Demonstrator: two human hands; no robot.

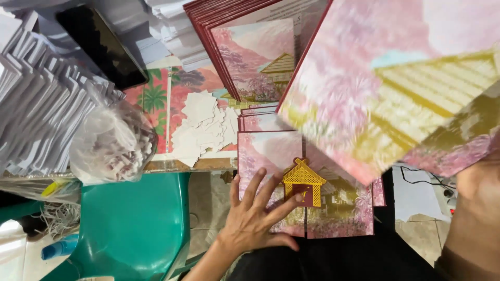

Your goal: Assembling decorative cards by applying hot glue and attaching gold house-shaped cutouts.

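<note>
- Pink card [291, 203] lies on the lap, closed by a gold house-shaped clasp [303, 182].
- Left hand [255, 213] rests flat on it, fingers spread, gripping nothing.
- Right hand [476, 203] holds a raised, blurred card [385, 88]; grip unclear.
- Green chair [130, 224] stands left.

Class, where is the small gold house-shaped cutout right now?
In the head view, the gold house cutout lies at lower centre on a pink card, beside the left hand's fingertips.
</note>
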